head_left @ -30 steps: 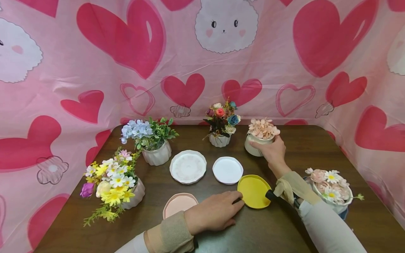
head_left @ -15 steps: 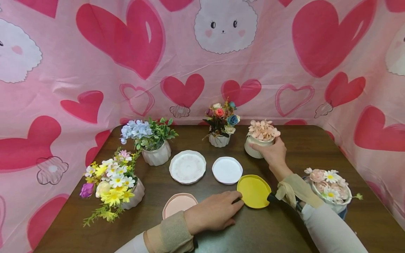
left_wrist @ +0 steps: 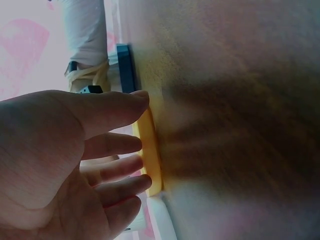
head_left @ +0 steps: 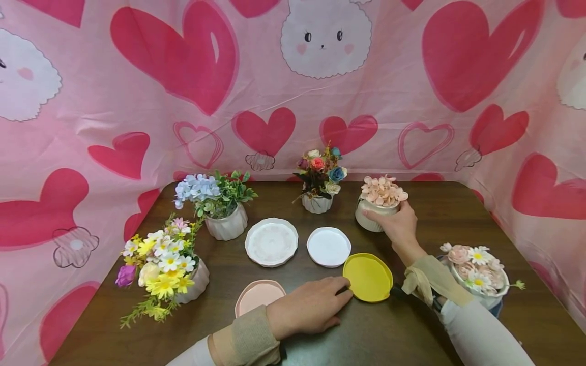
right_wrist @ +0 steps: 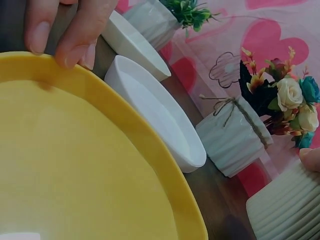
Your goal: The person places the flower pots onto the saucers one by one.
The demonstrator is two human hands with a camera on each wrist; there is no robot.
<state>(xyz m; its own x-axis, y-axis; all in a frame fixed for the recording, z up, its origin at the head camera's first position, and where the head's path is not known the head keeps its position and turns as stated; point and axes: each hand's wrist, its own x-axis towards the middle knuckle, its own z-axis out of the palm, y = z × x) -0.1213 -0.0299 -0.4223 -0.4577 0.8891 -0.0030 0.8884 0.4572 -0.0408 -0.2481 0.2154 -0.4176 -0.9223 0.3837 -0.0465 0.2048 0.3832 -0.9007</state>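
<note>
Since the earlier frames, the peach-flowered pot (head_left: 369, 222) has been shifted slightly nearer and rightward by the right hand (head_left: 399, 226), in which its side is gripped; whether it is raised cannot be told. Behind, a pink backdrop (head_left: 293, 91) is printed with hearts. By the dark wooden table (head_left: 444, 216) all the pots and trays are supported. The left hand (head_left: 311, 307) is held with fingers loosely extended, their tips touched to the rim of the yellow tray (head_left: 368, 277), beyond which the small white tray (head_left: 329, 246) is set, just beside it.
</note>
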